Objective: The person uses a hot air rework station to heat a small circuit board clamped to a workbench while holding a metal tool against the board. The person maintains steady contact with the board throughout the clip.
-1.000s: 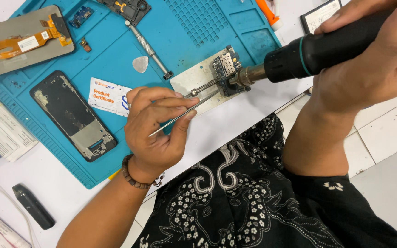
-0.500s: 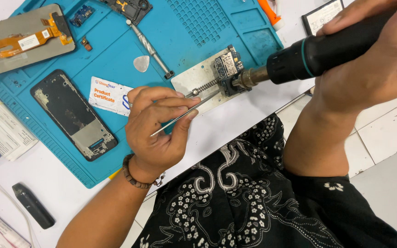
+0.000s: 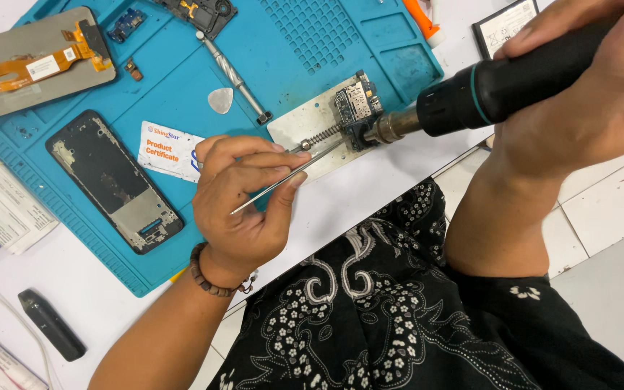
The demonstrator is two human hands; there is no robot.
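My right hand (image 3: pixel 586 87) grips a black hot-air tool (image 3: pixel 500 83) with a teal ring; its metal nozzle (image 3: pixel 388 128) points at a small circuit board (image 3: pixel 357 107). That board is clamped in a sprung metal holder plate (image 3: pixel 305 126) at the near edge of the blue work mat (image 3: pixel 182 87). My left hand (image 3: pixel 243 198) pinches thin metal tweezers (image 3: pixel 290 175), whose tips reach toward the board from the left.
On the mat lie an open phone frame (image 3: pixel 113 180), a grey display panel with an orange flex cable (image 3: pixel 34 61), a white card (image 3: pixel 167 148), a pick (image 3: pixel 219 100) and a metal rod (image 3: pixel 232 72). A black stick-shaped device (image 3: pixel 50 323) lies on the white table.
The view has shifted slightly; both hands hold their places, with the nozzle still at the board and the tweezers steady.
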